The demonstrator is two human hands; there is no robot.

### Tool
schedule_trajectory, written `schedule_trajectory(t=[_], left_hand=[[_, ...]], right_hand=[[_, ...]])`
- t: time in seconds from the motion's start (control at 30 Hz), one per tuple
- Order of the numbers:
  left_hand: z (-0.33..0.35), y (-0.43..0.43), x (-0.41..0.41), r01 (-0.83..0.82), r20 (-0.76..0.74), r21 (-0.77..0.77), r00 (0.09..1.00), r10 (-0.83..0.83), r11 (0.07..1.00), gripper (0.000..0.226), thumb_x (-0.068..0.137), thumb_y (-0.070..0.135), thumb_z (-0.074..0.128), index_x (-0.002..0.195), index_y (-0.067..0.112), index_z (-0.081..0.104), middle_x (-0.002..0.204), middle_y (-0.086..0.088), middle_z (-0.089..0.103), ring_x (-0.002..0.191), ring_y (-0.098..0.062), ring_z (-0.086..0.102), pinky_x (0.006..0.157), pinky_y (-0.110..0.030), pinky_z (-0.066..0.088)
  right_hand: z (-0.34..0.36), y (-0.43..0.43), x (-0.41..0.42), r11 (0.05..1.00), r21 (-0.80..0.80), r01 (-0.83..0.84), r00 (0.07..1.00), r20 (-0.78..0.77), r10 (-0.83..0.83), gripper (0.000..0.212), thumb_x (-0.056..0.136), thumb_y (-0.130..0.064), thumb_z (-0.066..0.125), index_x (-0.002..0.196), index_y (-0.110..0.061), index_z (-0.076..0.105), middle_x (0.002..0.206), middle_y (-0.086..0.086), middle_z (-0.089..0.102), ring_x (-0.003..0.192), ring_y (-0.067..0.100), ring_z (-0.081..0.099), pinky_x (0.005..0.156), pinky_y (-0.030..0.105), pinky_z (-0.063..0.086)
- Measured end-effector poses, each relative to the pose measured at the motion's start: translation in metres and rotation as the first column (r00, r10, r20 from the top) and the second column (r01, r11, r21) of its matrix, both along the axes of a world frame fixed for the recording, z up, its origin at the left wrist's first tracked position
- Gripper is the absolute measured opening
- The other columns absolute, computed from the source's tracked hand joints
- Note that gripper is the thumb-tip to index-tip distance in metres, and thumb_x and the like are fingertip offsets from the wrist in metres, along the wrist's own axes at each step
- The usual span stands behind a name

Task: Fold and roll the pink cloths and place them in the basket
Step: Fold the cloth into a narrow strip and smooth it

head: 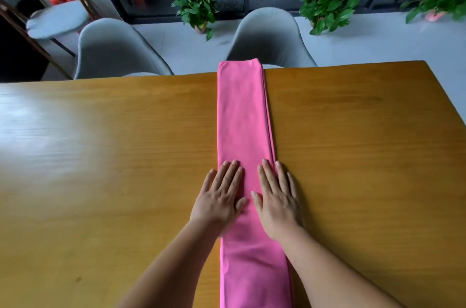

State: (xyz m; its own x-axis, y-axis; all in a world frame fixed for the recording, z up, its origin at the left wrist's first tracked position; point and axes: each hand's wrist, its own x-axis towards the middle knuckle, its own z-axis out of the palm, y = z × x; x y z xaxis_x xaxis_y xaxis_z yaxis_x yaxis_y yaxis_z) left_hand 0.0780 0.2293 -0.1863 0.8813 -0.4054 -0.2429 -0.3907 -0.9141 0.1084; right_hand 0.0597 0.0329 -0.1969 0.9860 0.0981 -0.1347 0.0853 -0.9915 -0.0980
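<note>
Left hand (222, 198) and right hand (277, 200) flat, fingers straight, gripping nothing, pressing side by side on cloth (242, 111). Folded into a long strip down mid table (100, 156), far end overhanging far edge. Could roll lopsided from stepped layers along right edge; could slide off through that overhang.

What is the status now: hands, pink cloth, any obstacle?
Left hand and right hand flat on pink cloth, fingers straight. Cloth folded into long strip, not yet rolled. Nothing blocks the strip.
</note>
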Motion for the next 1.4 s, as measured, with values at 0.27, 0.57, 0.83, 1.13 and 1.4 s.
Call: schedule_trajectory(t=[0.27,0.57,0.83,1.13,1.4], left_hand=[[0.018,0.003,-0.039,-0.047,0.009,-0.020,0.999,0.047,0.999,0.078,0.106,0.054,0.020,0.168,0.013,-0.003,0.175,-0.004,-0.012,0.161,-0.021,-0.016,0.131,-0.049,0.009],[0.005,0.010,-0.118,-0.009,0.006,-0.013,1.000,0.009,1.000,0.083,0.109,0.066,0.023,0.168,0.015,-0.004,0.176,-0.003,-0.014,0.162,-0.021,-0.015,0.131,-0.050,0.010],[0.017,0.027,-0.141,0.074,0.030,-0.080,0.997,-0.072,0.994,0.084,0.109,0.061,0.031,0.167,0.008,0.003,0.176,-0.009,-0.007,0.163,-0.026,-0.008,0.131,-0.051,0.013],[0.005,0.027,-0.163,0.157,-0.032,-0.002,0.987,-0.156,0.988,0.088,0.107,0.072,0.023,0.168,0.014,-0.001,0.176,-0.004,-0.012,0.162,-0.023,-0.013,0.129,-0.052,0.009],[0.020,0.018,-0.145,0.152,-0.077,0.101,0.986,-0.145,0.983,0.089,0.104,0.071,0.011,0.161,0.014,-0.027,0.168,-0.004,-0.036,0.154,-0.022,-0.036,0.130,-0.050,-0.008]], right_hand=[[0.014,-0.003,-0.054,0.989,0.053,0.135,0.990,0.033,-0.137,0.074,0.106,-0.048,0.038,0.168,-0.019,0.008,0.176,0.000,-0.004,0.162,0.025,-0.005,0.127,0.050,0.016],[-0.001,-0.013,-0.120,0.998,0.021,-0.052,0.999,-0.010,0.053,0.078,0.104,-0.058,0.036,0.168,-0.019,0.014,0.176,-0.004,0.000,0.162,0.024,0.000,0.128,0.052,0.019],[0.014,-0.017,-0.154,0.996,0.066,-0.062,0.997,0.053,0.058,0.081,0.103,-0.057,0.042,0.167,-0.015,0.016,0.176,0.001,0.004,0.162,0.023,0.004,0.128,0.049,0.018],[0.009,-0.007,-0.166,0.982,-0.055,-0.178,0.979,-0.107,0.172,0.090,0.102,-0.072,0.028,0.168,-0.015,0.005,0.176,0.003,-0.009,0.162,0.022,-0.007,0.127,0.051,0.012],[0.023,-0.004,-0.144,0.979,-0.109,-0.170,0.977,-0.148,0.153,0.089,0.101,-0.068,0.021,0.166,-0.015,-0.008,0.173,0.002,-0.022,0.159,0.019,-0.022,0.130,0.049,0.008]])
